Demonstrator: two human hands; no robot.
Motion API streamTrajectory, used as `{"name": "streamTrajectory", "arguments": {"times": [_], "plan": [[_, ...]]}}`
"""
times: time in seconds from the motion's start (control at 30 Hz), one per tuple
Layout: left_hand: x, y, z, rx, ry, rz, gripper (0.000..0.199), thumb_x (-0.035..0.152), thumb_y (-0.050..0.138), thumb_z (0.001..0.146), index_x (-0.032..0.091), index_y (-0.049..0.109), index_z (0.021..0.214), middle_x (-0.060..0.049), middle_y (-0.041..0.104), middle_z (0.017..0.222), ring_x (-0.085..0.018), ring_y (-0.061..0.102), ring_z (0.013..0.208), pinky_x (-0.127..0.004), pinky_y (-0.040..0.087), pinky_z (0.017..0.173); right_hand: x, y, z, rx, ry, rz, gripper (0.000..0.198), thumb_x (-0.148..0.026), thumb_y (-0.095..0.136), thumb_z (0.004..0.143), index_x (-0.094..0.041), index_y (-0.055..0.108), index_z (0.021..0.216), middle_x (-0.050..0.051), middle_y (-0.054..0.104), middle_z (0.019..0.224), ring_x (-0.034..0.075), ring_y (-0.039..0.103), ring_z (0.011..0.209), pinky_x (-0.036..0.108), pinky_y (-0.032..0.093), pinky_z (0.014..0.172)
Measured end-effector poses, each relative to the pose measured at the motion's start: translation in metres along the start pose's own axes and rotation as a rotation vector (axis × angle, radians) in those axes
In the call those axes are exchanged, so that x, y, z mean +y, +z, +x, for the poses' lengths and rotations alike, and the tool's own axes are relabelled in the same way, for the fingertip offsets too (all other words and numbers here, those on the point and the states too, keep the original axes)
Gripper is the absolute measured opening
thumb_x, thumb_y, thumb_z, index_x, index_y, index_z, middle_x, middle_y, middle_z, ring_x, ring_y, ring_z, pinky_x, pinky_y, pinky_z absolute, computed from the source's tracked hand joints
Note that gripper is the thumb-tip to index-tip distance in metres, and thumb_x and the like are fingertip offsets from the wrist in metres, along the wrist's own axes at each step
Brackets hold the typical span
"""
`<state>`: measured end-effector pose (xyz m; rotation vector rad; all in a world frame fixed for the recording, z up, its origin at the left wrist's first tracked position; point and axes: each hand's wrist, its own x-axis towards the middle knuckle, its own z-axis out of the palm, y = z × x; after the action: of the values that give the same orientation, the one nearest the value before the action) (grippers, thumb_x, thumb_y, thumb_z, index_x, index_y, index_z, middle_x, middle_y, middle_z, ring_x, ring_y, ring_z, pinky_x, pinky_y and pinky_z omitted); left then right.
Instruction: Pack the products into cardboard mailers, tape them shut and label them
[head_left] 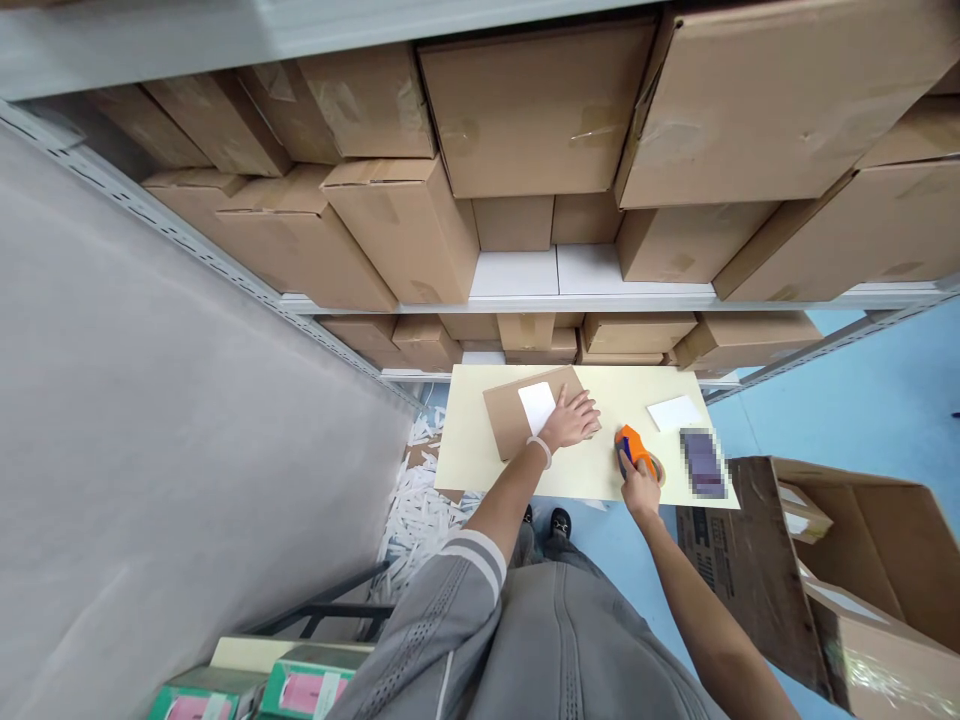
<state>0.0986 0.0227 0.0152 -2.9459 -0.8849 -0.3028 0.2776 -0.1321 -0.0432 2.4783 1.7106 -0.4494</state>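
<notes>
On the pale yellow table (465, 420) lies a flat cardboard box (504, 418) with a white label (535, 405) on top. My left hand (573, 418) rests flat on the box's right side, fingers spread, covering part of the label's edge. To the right, my right hand (642, 488) grips an orange tape dispenser (631, 440) with a blue part, its tape roll partly visible. The dispenser is at the table's surface, apart from the box. A stack of white labels or paper (673, 412) lies beyond it, and a pixelated dark rectangle (703, 464) lies at the table's right end.
Shelves (525, 303) packed with cardboard boxes (536, 110) rise in front. A large open carton (757, 560) with boxes inside stands at the right. Paper strips (420, 510) litter the floor at left beside a grey wall (187, 380). Green-and-pink boxes (300, 690) sit at lower left.
</notes>
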Motion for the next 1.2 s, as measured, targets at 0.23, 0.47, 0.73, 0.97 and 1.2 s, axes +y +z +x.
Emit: {"name": "streamTrajectory", "arguments": {"times": [0.23,0.47,0.73,0.97,1.2], "plan": [[0.0,0.002,0.001,-0.009,-0.004,-0.011,0.038,0.041,0.039,0.101,0.028,0.062,0.126,-0.004,0.058,0.141,-0.025,0.037,0.143,-0.067,0.007,0.12,-0.005,0.006,0.002,-0.167,-0.067,-0.092,0.074,0.0,0.038,0.08,-0.028,0.045,0.149,0.009,0.066,0.119,0.023,0.058,0.116,0.039,0.024,0.11],[0.0,0.004,0.001,0.007,-0.002,-0.006,0.037,0.04,0.039,0.1,0.027,0.063,0.125,-0.004,0.059,0.139,-0.026,0.037,0.143,-0.067,0.005,0.12,-0.003,0.002,0.005,-0.178,-0.122,-0.126,0.066,-0.002,0.039,0.085,-0.028,0.051,0.144,0.01,0.068,0.118,0.023,0.057,0.12,0.037,0.022,0.11],[0.0,0.003,0.001,-0.022,-0.011,-0.04,0.038,0.038,0.036,0.101,0.025,0.062,0.127,-0.006,0.057,0.141,-0.027,0.034,0.145,-0.068,0.007,0.119,0.002,0.004,-0.005,-0.081,-0.189,-0.158,0.064,-0.008,0.045,0.087,-0.03,0.046,0.147,0.01,0.065,0.12,0.027,0.055,0.121,0.042,0.024,0.11],[0.0,0.0,0.001,-0.027,0.004,-0.032,0.037,0.038,0.038,0.101,0.026,0.063,0.126,-0.006,0.057,0.141,-0.028,0.035,0.145,-0.069,0.004,0.119,0.026,-0.005,-0.008,0.2,-0.176,-0.07,0.053,-0.037,0.041,0.098,-0.021,0.042,0.148,0.014,0.062,0.115,0.027,0.057,0.107,0.038,0.037,0.093],[0.001,0.002,0.003,-0.016,-0.018,-0.042,0.037,0.04,0.041,0.1,0.027,0.063,0.126,-0.005,0.059,0.139,-0.026,0.036,0.144,-0.065,0.003,0.121,0.09,-0.045,0.072,0.167,0.103,-0.033,0.057,-0.04,0.046,0.094,-0.011,0.044,0.143,0.021,0.058,0.125,0.032,0.055,0.115,0.042,0.037,0.093]]}}
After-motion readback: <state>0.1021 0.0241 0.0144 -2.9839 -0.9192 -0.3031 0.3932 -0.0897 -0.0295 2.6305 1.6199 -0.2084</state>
